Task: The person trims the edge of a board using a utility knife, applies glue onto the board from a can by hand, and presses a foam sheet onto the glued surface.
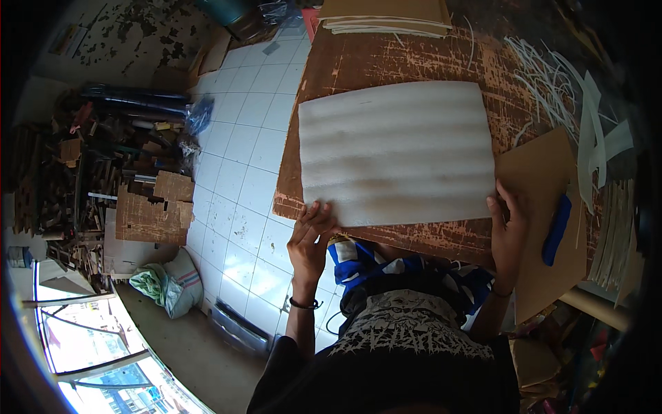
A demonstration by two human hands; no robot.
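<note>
White foam-like sheet (396, 155) lay flat on the scuffed brown table (386, 62), near the person's side, faint ripples across it. Left hand (309, 234) had curled fingers at the near left corner; right hand (509, 228) was loosely bent, thumb and forefinger at the right edge by the near corner. Couldn't tell if either one pinched it or just touched. Looked light and soft, probably bendy, likely to sag if lifted from one end; surface maybe a bit slick, easily dented or torn by a hard grip. Best hold, I judged: both near corners, gentle pinch, fingers under, thumbs on top.
</note>
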